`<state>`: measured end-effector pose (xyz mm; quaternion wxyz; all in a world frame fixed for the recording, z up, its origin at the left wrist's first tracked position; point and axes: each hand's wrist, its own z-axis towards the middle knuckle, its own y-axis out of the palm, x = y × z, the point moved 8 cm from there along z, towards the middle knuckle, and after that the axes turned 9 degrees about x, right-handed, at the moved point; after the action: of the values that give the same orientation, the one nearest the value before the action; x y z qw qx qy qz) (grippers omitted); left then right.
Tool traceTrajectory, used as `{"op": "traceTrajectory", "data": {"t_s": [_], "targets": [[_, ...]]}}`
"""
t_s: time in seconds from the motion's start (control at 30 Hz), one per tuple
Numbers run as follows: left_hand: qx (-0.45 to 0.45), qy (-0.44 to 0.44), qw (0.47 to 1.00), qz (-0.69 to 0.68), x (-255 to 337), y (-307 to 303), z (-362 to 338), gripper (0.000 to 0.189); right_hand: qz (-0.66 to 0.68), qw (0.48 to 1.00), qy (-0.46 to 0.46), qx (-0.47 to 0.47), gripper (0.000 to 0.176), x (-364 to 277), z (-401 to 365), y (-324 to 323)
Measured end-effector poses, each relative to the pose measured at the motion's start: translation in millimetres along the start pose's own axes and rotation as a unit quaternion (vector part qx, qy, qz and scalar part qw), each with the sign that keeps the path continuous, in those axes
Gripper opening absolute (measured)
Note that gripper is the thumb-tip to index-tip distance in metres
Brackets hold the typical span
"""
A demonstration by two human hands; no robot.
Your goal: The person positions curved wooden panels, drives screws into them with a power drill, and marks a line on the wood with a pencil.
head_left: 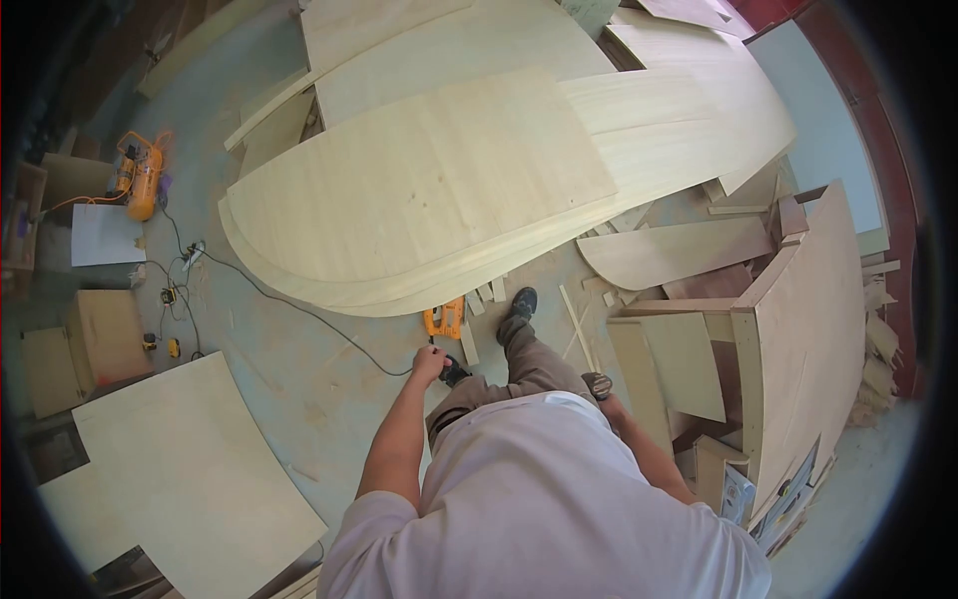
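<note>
My left hand (430, 362) is closed, with a black cord (379, 367) running to it over the floor. Just beyond this hand an orange power tool (443, 318), which looks like a jigsaw, sits partly under the edge of a large plywood sheet (419, 190) with a rounded end. Beside my right thigh is my right hand (609, 401), its fingers mostly hidden. A small dark, rounded object (598, 384) shows at its front; I cannot make out what it is.
An orange air compressor (146, 178) stands far left, near a power strip (194, 252) with tangled cords. Plywood panels (180, 449) lie at lower left. On the right stands a wooden cabinet frame (788, 329). Thin wood strips (577, 327) litter the floor around my feet.
</note>
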<state>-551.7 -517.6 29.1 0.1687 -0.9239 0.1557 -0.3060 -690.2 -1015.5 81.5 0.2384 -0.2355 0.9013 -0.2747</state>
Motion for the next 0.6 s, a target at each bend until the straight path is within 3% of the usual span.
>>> {"op": "traceTrajectory", "data": {"t_s": [0.1, 0.2, 0.3, 0.47, 0.6], "targets": [[0.007, 0.05, 0.999, 0.019, 20.1, -2.8, 1.1, 0.025, 0.035, 0.999, 0.038, 0.012, 0.041, 5.0, 0.5, 1.1], [0.02, 0.046, 0.999, 0.018, 14.5, -5.9, 1.5, 0.027, 0.021, 0.998, 0.045, 0.024, 0.039, 10.9, 9.6, -1.8], [0.021, 0.026, 0.999, 0.019, -13.7, -9.3, -2.7, 0.027, -0.052, 0.997, 0.064, 0.013, 0.04, -41.3, -27.2, -25.0], [0.005, -0.036, 0.998, 0.045, -82.7, -12.8, -14.0, 0.027, -0.081, 0.996, -0.022, 0.03, 0.032, -54.1, -11.5, -25.1], [0.001, -0.067, 0.997, 0.036, -100.9, -14.0, -28.9, 0.027, -0.119, 0.99, -0.065, 0.041, 0.029, -66.6, -6.5, -27.1]]}}
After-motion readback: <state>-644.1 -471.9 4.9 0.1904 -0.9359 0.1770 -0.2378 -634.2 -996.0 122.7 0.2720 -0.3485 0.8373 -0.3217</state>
